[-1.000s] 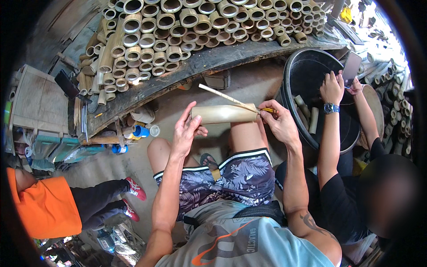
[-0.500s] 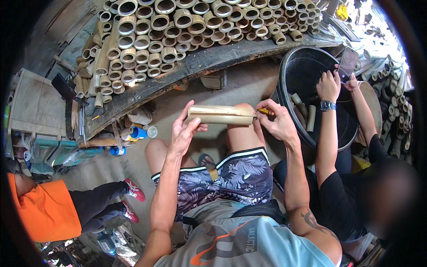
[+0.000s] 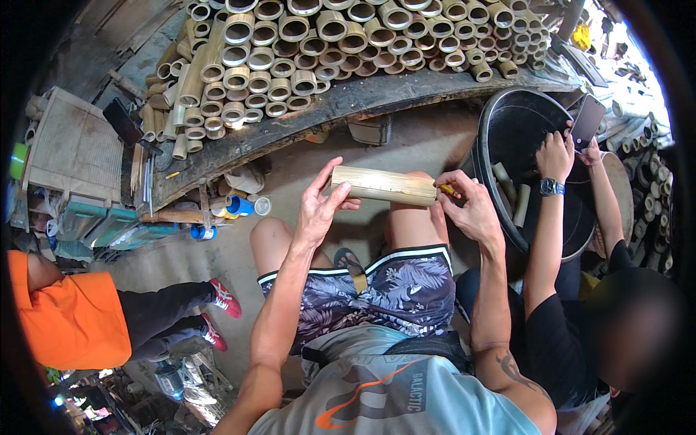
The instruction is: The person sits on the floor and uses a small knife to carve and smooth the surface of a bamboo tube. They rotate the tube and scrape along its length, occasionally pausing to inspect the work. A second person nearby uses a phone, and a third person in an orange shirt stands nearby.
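A pale bamboo tube (image 3: 384, 186) lies level above my knees, its right end a little lower. My left hand (image 3: 317, 210) holds its left end, thumb on the near side and fingers behind. A row of small dark marks runs along the tube's upper face. At the other end, my right hand (image 3: 470, 209) pinches a thin yellow stick (image 3: 449, 191) that looks like a pencil; its tip is too small to make out. The right fingers are close against the tube's end.
Many cut bamboo tubes (image 3: 293, 29) are stacked on a dark bench (image 3: 326, 112) ahead. To the right stands a black tub (image 3: 482, 156) with several bamboo pieces inside. A person beside it holds a phone (image 3: 587, 122). Another person in orange (image 3: 72, 319) stands left.
The whole view has shifted, so the scene sits further right. The tube has turned in my left hand: a long dark line faced up before, and now the row of marks shows.
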